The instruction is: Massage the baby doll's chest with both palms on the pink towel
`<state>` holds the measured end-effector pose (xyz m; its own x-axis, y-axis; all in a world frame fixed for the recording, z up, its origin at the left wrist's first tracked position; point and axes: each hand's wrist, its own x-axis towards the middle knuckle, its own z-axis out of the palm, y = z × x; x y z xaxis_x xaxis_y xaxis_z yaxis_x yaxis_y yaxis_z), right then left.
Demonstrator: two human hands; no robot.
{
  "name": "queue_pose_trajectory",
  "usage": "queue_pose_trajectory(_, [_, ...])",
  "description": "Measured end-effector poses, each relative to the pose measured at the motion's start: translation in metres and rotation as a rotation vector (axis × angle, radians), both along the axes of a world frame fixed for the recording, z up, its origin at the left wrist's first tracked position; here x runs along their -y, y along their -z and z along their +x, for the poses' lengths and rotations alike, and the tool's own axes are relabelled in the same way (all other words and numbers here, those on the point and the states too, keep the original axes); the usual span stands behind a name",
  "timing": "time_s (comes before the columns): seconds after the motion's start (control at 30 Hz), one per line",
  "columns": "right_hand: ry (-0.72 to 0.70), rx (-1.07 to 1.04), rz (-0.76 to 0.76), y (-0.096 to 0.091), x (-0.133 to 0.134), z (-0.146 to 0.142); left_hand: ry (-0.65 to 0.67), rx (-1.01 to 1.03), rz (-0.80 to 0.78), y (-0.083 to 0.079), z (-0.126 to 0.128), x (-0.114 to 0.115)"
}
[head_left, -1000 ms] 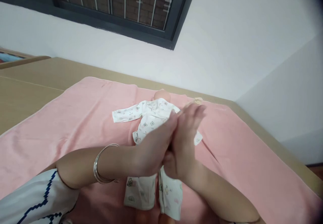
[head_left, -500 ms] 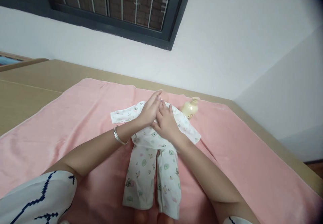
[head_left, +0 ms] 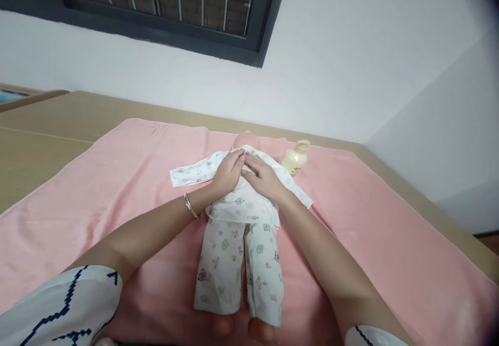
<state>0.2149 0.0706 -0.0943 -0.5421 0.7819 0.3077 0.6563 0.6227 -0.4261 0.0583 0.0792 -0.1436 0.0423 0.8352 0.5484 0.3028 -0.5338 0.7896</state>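
A baby doll (head_left: 248, 140) lies on its back on a pink cloth, its head at the far end and its feet towards me. It wears a white patterned pajama top (head_left: 241, 208) and matching pajama pants (head_left: 220, 268). My left hand (head_left: 230, 170) rests flat on the upper chest of the top, fingers stretched out. Beside it my right hand (head_left: 261, 177) also lies flat on the chest, fingers extended. The fingertips of both hands meet near the collar. Neither hand grips anything. A silver bangle (head_left: 190, 205) circles my left wrist.
A cream pump bottle (head_left: 295, 158) stands just right of the doll's shoulder. The pink cloth (head_left: 374, 231) covers much of a wooden surface (head_left: 47, 128). Behind it rise a white wall (head_left: 187, 89) and a dark-framed window (head_left: 249, 47).
My hands have come down from a raised, tilted pose to lie flat on the doll's chest. The doll's head and feet show more now. The view has shifted slightly.
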Motion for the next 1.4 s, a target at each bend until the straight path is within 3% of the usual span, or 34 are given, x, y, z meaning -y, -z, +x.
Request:
queue_pose_trajectory(0.13, [0.278,0.058,-0.016,0.001,0.007,-0.009,-0.015,-0.071,0.023,0.002,0.0,-0.001])
queue_pose_trajectory(0.2, [0.333,0.178,0.037,0.001,0.02,-0.021,-0.017,-0.083,0.019,0.002,0.001,-0.001])
queue_pose_trajectory(0.3, [0.26,0.317,0.105,0.002,0.036,-0.035,-0.017,-0.053,0.01,0.002,0.001,0.0])
queue_pose_trajectory(0.4, [0.197,0.291,0.072,0.001,0.027,-0.03,-0.024,-0.055,0.013,0.003,0.001,-0.001])
queue_pose_trajectory(0.57, [0.403,0.182,-0.032,0.002,0.0,-0.012,-0.036,-0.159,0.031,0.003,0.004,-0.001])
queue_pose_trajectory(0.67, [0.466,0.268,0.031,0.002,0.018,-0.024,-0.086,-0.124,0.005,0.004,0.004,0.001])
queue_pose_trajectory(0.8, [0.342,0.371,0.096,0.001,0.038,-0.038,-0.137,-0.043,0.038,0.008,0.003,0.004])
queue_pose_trajectory(0.9, [0.293,0.294,0.033,0.0,0.02,-0.025,-0.159,-0.052,0.075,0.008,0.004,0.008])
queue_pose_trajectory(1.03, [0.464,0.213,0.003,0.003,-0.005,-0.006,-0.205,-0.154,0.087,0.005,0.007,0.015])
queue_pose_trajectory(1.17, [0.529,0.307,0.067,0.003,0.017,-0.018,-0.164,-0.235,0.09,0.001,0.004,0.008])
queue_pose_trajectory(1.27, [0.481,0.376,0.07,-0.002,0.043,-0.034,-0.141,-0.262,-0.061,-0.005,-0.003,-0.009])
queue_pose_trajectory(1.4, [0.442,0.358,0.001,-0.007,0.038,-0.032,-0.117,-0.426,-0.14,-0.011,-0.003,-0.014])
